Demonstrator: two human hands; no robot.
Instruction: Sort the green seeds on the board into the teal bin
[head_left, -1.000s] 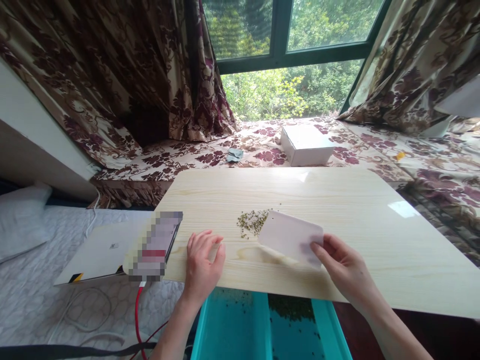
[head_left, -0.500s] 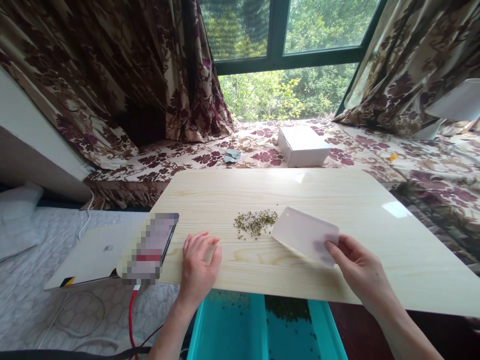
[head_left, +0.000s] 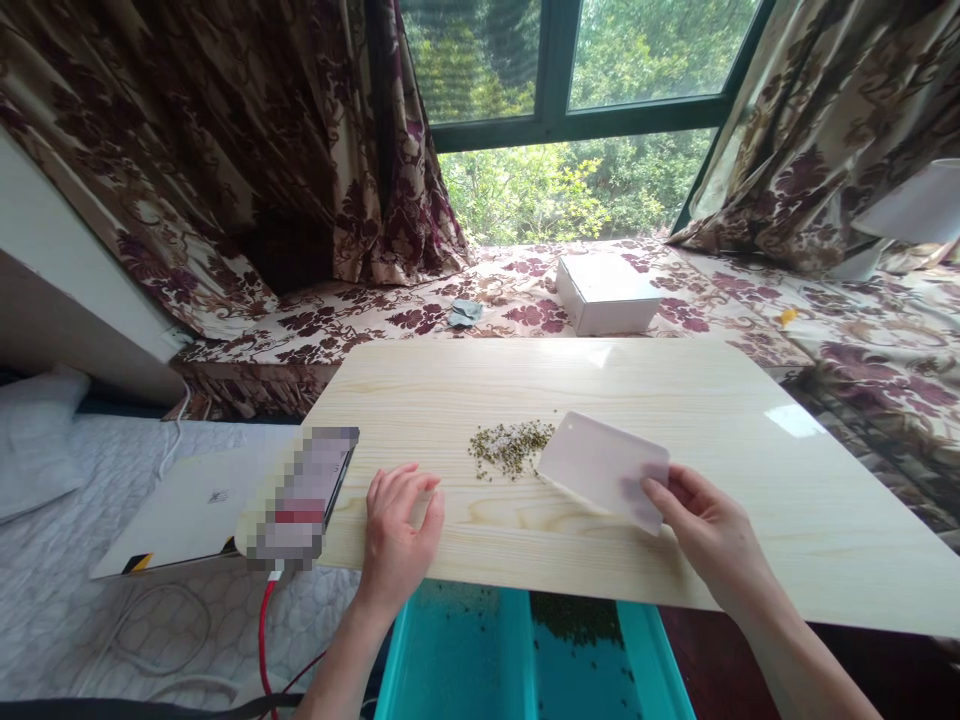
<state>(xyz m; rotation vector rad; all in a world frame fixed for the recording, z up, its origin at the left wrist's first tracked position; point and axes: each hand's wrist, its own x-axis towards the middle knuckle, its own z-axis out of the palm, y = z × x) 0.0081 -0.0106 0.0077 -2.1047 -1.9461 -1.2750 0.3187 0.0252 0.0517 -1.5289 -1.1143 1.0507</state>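
My right hand [head_left: 709, 520] pinches one end of a thin, translucent white plastic scraper [head_left: 600, 465], tilted above the wooden tabletop. The scraper's far left edge comes up to the right side of a loose pile of small green beans [head_left: 510, 447] mixed with fine white grains. To the left of the pile, my left hand [head_left: 401, 520] rests on the table's near edge, holding nothing, its fingers loosely bent and the thumb apart. Under that edge sits a turquoise divided bin [head_left: 461, 660]; many dark green beans lie in its right compartment, and a few specks with pale grains in the left.
A phone [head_left: 300, 500] with a red cable stands at the table's left edge, by a flat pale box [head_left: 187, 500] on the bed. Beyond the table [head_left: 675, 380], a white box [head_left: 607, 295] and a crumpled grey-blue cloth [head_left: 465, 313] lie on the floral window seat.
My right hand has shifted slightly left with the scraper, bringing its edge closer to the beans. The left hand stays where it was.
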